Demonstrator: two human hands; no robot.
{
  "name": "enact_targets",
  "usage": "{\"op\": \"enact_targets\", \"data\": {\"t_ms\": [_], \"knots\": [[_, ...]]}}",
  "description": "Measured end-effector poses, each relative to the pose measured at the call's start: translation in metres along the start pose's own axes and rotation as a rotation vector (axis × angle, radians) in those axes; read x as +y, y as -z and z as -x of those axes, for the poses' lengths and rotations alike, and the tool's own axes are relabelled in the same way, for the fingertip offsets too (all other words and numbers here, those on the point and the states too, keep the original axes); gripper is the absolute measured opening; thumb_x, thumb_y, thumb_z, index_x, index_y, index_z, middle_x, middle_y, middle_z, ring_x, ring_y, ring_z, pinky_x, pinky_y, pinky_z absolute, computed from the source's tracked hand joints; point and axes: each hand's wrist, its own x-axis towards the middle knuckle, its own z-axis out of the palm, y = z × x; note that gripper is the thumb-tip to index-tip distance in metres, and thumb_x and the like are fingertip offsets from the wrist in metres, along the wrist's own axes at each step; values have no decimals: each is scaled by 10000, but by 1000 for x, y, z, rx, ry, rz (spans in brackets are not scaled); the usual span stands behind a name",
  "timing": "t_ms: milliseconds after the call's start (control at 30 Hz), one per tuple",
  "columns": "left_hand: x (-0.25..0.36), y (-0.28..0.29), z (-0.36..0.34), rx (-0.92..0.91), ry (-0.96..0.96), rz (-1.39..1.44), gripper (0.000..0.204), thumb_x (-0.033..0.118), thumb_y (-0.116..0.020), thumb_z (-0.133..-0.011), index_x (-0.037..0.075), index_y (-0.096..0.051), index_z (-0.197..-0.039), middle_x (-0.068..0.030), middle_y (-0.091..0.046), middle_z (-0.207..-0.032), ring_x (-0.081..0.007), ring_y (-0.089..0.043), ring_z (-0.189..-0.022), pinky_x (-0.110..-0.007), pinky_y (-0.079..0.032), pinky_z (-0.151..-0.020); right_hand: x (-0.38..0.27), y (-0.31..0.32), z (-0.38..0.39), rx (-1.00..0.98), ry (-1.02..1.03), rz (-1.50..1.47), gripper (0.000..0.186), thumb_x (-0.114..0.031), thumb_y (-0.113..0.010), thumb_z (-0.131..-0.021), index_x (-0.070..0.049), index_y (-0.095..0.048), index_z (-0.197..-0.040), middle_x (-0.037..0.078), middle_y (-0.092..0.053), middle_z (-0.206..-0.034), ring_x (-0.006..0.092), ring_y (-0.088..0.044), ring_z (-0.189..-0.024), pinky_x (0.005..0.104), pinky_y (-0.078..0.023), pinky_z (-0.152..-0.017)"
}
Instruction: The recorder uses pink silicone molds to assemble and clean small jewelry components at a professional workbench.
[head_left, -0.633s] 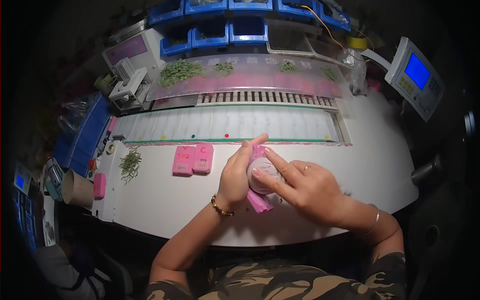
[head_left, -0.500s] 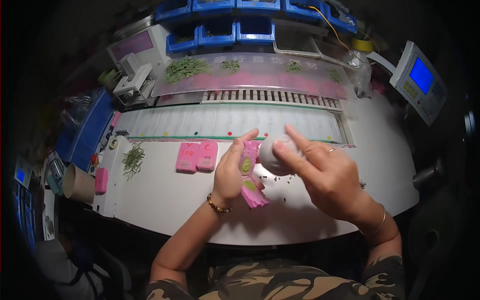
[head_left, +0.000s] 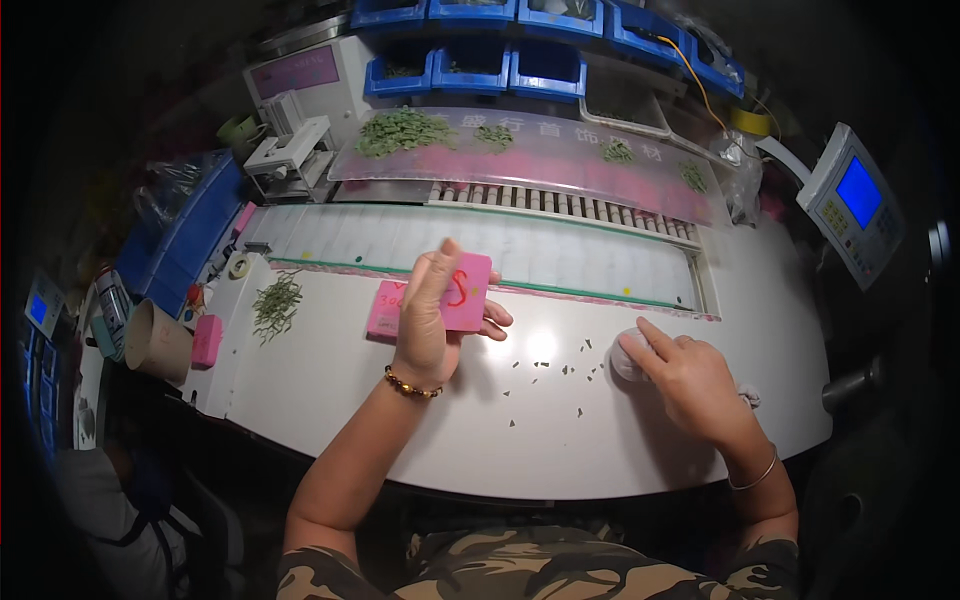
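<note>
My left hand (head_left: pixel 425 320) grips a square pink block (head_left: pixel 466 300) with a red marking, held above another pink block (head_left: pixel 383 310) on the white worktop (head_left: pixel 500 450). Several small green bits (head_left: pixel 545 366) are scattered between my hands. At the right, my right hand (head_left: pixel 690 385) has its fingers on a round greyish pad (head_left: pixel 628 362) resting on the worktop. A pile of thin green pieces (head_left: pixel 275 308) lies at the left.
A long glass-edged strip (head_left: pixel 530 255), a clear shelf with green piles (head_left: pixel 430 160) and blue bins (head_left: pixel 470 68) span the back. A control panel (head_left: pixel 850 205) stands at right; a beige cup (head_left: pixel 152 340) and blue tray (head_left: pixel 190 230) at left. Another person's arm (head_left: pixel 90 490) shows lower left.
My hands have moved apart. The crinkled pink piece is no longer visible in my left hand, which now grips a square block. My right hand has moved right and down with the round pad.
</note>
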Motion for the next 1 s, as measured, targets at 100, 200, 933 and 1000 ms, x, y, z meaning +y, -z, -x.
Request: {"op": "enact_targets", "data": {"t_ms": [100, 200, 933, 1000], "knots": [[-3, -10, 6, -23, 103, -21, 324, 332, -545, -965, 49, -427, -1069, -171, -596, -1063, -291, -687, -809, -368, -589, -674, 8, 4, -6, 41, 41, -112, 523, -32, -667, -734, -77, -554, -1243, 174, -553, -1306, 313, -616, -947, 381, -504, -771], [-16, -18, 9, -90, 127, 18, 283, 274, -579, -957, 63, -429, -1070, -171, -579, -1146, -295, -652, -1001, -403, -543, -872, 5, 8, -25, 264, 93, -399, 482, -104, -727, -757, -80, -579, -1215, 137, -587, -1261, 279, -593, -1038, 360, -494, -797], [-35, -18, 31, -3, -693, -999, 510, 48, -834, -673, 64, -447, -1005, -127, -507, -1103, -222, -532, -1024, -355, -466, -869, -57, -7, -87, 699, -54, -1172, 178, -13, -735, -784, 33, -640, -927, 92, -641, -870, 147, -644, -761, 255, -530, -635], [-36, -20, 29, 22, -821, -1075, 525, 58, -832, -640, 60, -457, -1007, -117, -513, -1037, -228, -533, -878, -329, -457, -749, -65, -7, -92, 690, -80, -1245, 247, -21, -722, -803, 29, -608, -1017, 91, -636, -894, 150, -650, -778, 257, -530, -650]]}}
